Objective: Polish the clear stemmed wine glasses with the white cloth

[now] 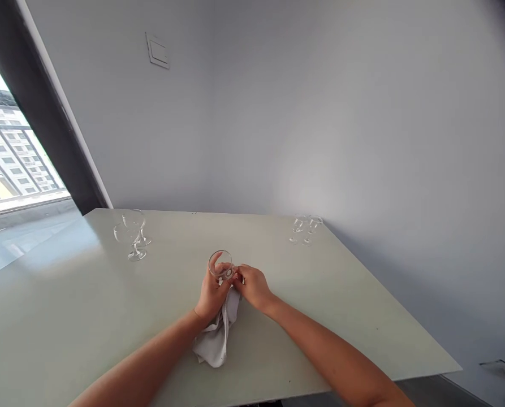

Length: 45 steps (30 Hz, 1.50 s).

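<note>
Glass held over the table, cloth at the fingers

In the head view, the left hand wraps its fingers and thumb around a clear glass, whose round mouth faces up towards the camera. The glass is above the near middle part of a pale, glossy table, between the two hands. The right hand comes in from the other side, fingers bent and tips gathered close at the glass's lower end; whether they pinch the glass, the cloth or both, I cannot tell. A light grey cloth hangs in folds from between the hands, its lower end spread towards the table's near edge, beside the left wrist.

Two stemmed glasses stand upright on the far left part of the table, one partly overlapping the other. Two more small stemmed glasses stand side by side near the far right corner. Behind is a plain grey wall with a switch plate, and at the left a window showing a railing and a building
</note>
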Available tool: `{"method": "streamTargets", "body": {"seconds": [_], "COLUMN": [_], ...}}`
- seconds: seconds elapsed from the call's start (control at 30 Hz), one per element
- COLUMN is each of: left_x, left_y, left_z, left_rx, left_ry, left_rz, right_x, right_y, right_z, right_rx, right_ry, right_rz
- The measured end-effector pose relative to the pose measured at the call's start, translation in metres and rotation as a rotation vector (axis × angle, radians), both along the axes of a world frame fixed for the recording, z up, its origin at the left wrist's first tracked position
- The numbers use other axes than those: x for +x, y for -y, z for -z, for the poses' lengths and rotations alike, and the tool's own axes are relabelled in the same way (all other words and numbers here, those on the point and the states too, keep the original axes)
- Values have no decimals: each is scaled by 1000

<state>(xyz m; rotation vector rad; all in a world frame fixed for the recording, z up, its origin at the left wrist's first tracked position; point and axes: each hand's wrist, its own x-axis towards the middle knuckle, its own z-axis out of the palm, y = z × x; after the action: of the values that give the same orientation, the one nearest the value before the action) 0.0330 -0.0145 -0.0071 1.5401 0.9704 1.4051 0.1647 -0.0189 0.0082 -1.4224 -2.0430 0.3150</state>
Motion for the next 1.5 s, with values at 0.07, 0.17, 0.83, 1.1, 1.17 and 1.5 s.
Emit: {"method": "streamTargets", "body": {"seconds": [0.07, 0.17, 0.83, 1.1, 1.17, 1.5], "left_x": [1, 2, 1, 1, 0, -8], "left_y": [-4, -10, -11, -15, -17, -34], "left_z": [7, 20, 22, 27, 29, 30], "left_rx": [15, 2, -103, -90, -94, -210], "left_ry": [-66, -232, -489, -384, -350, -26], "left_rz": [-22, -43, 70, 23, 15, -42], "right_x": [7, 26, 147, 127, 108, 0], "right_y": [-11, -33, -131, -94, -70, 3], "right_z": [5, 12, 27, 8, 6, 13], "right_rx": [-19, -74, -286, -301, -331, -557], "right_ry": [19, 68, 54, -12, -27, -223], "right_rz": [46, 237, 768, 730, 622, -32]}}
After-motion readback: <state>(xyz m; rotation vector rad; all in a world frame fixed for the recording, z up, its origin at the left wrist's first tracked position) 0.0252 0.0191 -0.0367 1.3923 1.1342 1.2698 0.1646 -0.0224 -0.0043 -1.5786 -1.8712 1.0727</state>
